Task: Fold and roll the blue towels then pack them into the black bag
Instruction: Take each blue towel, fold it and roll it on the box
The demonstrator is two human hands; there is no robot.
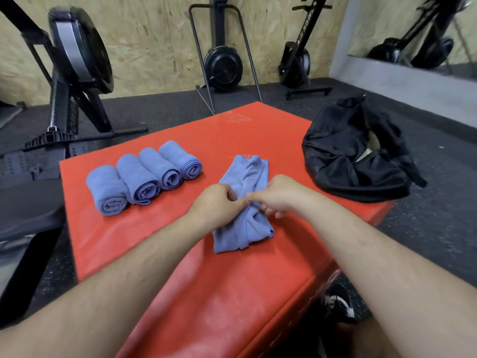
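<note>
A loose, crumpled blue towel [245, 223] lies lengthwise in the middle of the red padded box [154, 236]. My left hand [218, 204] and my right hand [278, 193] meet over its middle, and both pinch its folds with curled fingers. Several rolled blue towels [144, 177] lie side by side in a row to the left. The black bag [356, 153] slumps on the box's far right corner, its mouth open towards the right.
Black rowing machines [77, 63] stand on the dark rubber floor on the left and along the chipboard wall behind. A mirror [418, 32] hangs at the upper right. A black shoe [338, 303] shows below the box's right side.
</note>
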